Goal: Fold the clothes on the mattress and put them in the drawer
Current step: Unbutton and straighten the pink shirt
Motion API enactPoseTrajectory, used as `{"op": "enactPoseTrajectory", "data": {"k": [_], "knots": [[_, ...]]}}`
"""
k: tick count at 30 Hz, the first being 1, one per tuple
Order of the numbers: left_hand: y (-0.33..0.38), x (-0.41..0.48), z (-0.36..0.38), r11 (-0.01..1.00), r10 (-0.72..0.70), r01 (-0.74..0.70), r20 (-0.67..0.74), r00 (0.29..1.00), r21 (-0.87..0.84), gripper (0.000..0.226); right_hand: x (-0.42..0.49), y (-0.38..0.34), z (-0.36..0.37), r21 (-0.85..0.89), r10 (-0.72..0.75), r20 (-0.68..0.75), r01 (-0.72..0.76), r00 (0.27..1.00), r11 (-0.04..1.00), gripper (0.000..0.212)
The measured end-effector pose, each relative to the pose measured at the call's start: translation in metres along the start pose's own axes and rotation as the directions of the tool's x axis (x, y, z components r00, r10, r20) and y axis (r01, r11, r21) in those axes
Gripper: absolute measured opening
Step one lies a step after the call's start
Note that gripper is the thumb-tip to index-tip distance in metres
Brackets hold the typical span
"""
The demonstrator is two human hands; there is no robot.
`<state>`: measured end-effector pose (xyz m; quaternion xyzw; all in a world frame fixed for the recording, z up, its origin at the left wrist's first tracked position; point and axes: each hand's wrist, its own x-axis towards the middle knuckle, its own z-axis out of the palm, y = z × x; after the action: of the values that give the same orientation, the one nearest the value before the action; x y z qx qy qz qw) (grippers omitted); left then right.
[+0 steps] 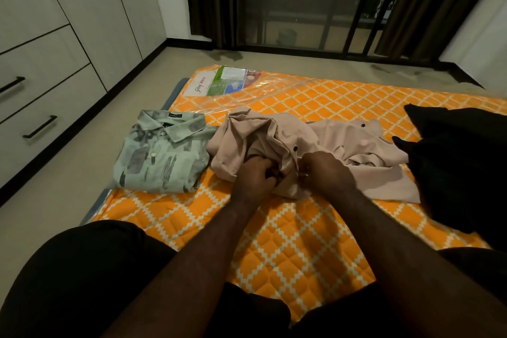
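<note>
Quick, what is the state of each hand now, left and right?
Left hand: closed, gripping the beige shirt.
Right hand: closed, pinching the same beige shirt.

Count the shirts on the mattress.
2: a folded green patterned shirt at left; a crumpled beige shirt in the centre, gripped by left hand and right hand. The black fabric at right may be another.

One green shirt [162,153], one beige shirt [343,143], one mattress [301,244]
</note>
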<state>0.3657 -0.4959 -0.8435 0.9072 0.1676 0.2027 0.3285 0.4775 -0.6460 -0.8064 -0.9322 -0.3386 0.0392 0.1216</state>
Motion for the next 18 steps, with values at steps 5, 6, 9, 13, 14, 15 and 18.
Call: {"op": "enactPoseTrajectory", "data": {"k": [5,6,9,13,14,15,18], "knots": [[0.004,-0.004,0.006,1.0,0.022,-0.022,-0.007,1.0,0.019,0.019,0.005,0.002,0.006,0.05,0.019,-0.037,-0.017,0.999,0.999,0.01],[0.006,-0.004,0.006,1.0,0.014,-0.014,-0.012,1.0,0.024,0.019,0.005,0.001,0.006,0.049,0.022,-0.035,-0.02,0.999,0.999,0.009],[0.013,0.0,0.002,1.0,-0.002,0.003,-0.055,0.999,0.026,0.017,0.007,0.001,0.003,0.096,0.038,-0.059,-0.032,0.998,0.995,0.005],[0.028,0.012,-0.017,0.999,-0.029,0.025,-0.174,0.984,-0.023,0.018,0.011,-0.007,-0.019,0.301,0.07,-0.14,-0.025,0.988,0.953,0.008],[0.033,0.015,-0.022,0.999,-0.017,0.012,-0.202,0.979,-0.03,0.022,0.012,-0.011,-0.028,0.372,0.08,-0.155,-0.017,0.985,0.928,0.009],[0.037,0.018,-0.026,0.999,-0.003,-0.007,-0.225,0.974,-0.044,0.024,0.012,-0.015,-0.038,0.443,0.082,-0.171,0.002,0.982,0.896,0.008],[0.049,0.023,-0.039,0.994,0.019,-0.047,-0.272,0.962,-0.096,0.024,0.006,-0.028,-0.064,0.575,0.047,-0.257,0.113,0.965,0.81,0.011]]}}
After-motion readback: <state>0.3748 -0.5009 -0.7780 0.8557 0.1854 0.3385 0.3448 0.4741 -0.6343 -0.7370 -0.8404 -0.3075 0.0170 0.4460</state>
